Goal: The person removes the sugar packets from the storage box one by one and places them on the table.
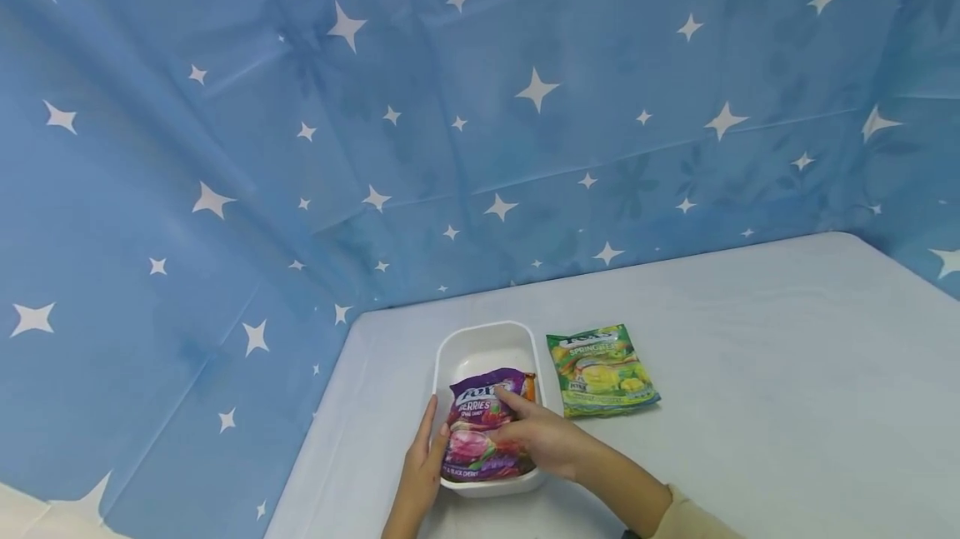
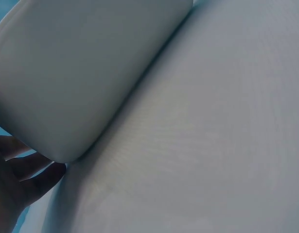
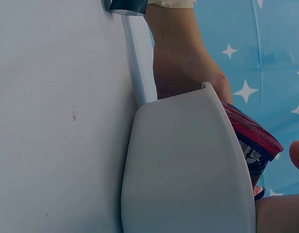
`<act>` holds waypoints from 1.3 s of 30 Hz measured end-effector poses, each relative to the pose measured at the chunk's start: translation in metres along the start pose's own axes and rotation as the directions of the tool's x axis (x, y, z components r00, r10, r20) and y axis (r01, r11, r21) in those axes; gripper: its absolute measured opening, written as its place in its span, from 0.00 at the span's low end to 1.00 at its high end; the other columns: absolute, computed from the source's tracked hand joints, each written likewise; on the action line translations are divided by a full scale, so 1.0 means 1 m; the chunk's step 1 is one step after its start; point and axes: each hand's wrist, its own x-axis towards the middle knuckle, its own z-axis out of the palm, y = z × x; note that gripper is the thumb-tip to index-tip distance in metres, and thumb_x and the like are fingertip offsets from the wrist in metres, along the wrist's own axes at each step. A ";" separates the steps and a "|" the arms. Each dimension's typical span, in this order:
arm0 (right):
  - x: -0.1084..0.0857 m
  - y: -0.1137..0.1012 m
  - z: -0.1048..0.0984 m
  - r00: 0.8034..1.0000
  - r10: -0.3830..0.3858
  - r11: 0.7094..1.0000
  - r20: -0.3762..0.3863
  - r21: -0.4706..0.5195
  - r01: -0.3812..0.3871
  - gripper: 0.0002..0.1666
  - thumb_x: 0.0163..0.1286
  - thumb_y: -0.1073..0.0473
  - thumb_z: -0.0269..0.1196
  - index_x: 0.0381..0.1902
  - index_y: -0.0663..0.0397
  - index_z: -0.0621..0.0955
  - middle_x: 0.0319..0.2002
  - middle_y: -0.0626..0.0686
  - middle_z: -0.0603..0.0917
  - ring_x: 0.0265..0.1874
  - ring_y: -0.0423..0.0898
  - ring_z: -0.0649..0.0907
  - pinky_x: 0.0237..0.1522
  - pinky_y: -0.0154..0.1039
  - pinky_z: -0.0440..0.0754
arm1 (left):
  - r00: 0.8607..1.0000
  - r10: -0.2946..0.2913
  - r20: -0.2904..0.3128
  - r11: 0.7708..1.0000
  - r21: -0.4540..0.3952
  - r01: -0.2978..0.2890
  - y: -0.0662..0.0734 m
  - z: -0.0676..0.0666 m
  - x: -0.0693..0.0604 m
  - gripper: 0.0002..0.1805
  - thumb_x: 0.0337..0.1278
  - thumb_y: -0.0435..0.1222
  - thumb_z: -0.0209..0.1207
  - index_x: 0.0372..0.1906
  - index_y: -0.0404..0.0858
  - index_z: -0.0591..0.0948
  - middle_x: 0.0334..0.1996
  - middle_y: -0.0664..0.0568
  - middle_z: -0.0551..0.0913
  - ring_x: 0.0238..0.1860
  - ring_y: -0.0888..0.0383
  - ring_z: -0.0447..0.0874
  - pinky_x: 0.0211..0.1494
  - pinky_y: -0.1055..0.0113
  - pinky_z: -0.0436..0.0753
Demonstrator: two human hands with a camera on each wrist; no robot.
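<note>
A purple bag of berry candy (image 1: pixel 483 422) lies tilted inside a white plastic tub (image 1: pixel 491 339), its lower end near the front rim. My right hand (image 1: pixel 551 439) reaches over the tub's right rim, thumb and index finger extended over the bag. In the right wrist view a digit (image 3: pixel 297 155) stands slightly apart from the bag. My left hand (image 1: pixel 422 464) holds the tub's left side, fingers (image 2: pixel 40 182) against the outer wall, thumb by the bag's left edge. An orange packet (image 1: pixel 530 387) shows behind the purple bag, mostly hidden.
A green bag of spring tea candy (image 1: pixel 602 372) lies flat on the white table (image 1: pixel 750 372), just right of the tub. Behind and left of the table hangs a blue cloth (image 1: pixel 450 147) with white stars.
</note>
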 end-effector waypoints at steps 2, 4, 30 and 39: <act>0.000 0.001 0.001 1.000 0.003 1.000 0.004 -0.008 -0.002 0.50 0.58 0.65 0.59 0.71 0.59 0.44 0.68 0.72 0.40 0.66 0.71 0.46 0.65 0.67 0.40 | 1.000 0.001 0.000 1.000 0.008 -0.001 -0.001 0.000 -0.001 0.29 0.68 0.45 0.42 0.70 0.39 0.56 0.68 0.36 0.56 0.67 0.35 0.53 0.66 0.39 0.56; 0.001 0.001 0.001 1.000 -0.002 1.000 0.005 -0.028 0.002 0.50 0.58 0.65 0.59 0.71 0.60 0.45 0.68 0.72 0.41 0.66 0.70 0.48 0.66 0.65 0.42 | 1.000 0.001 -0.002 1.000 0.010 -0.001 -0.001 0.000 -0.001 0.29 0.68 0.45 0.42 0.70 0.40 0.56 0.68 0.36 0.56 0.67 0.36 0.53 0.66 0.38 0.56; -0.004 0.005 0.011 0.987 -0.161 0.889 0.010 -0.433 0.150 0.48 0.61 0.61 0.59 0.72 0.44 0.47 0.72 0.64 0.40 0.67 0.70 0.44 0.59 0.73 0.49 | 1.000 0.022 -0.009 0.999 -0.026 -0.023 -0.002 0.000 -0.001 0.29 0.67 0.44 0.44 0.70 0.40 0.56 0.68 0.38 0.56 0.68 0.36 0.52 0.66 0.38 0.55; -0.003 0.006 0.009 0.979 -0.198 0.884 -0.057 -0.441 0.153 0.44 0.62 0.63 0.57 0.72 0.42 0.50 0.71 0.64 0.45 0.67 0.70 0.47 0.58 0.74 0.49 | 1.000 0.008 -0.002 0.999 -0.032 -0.008 -0.002 0.000 0.000 0.29 0.67 0.44 0.43 0.70 0.40 0.56 0.68 0.37 0.56 0.68 0.35 0.51 0.65 0.37 0.55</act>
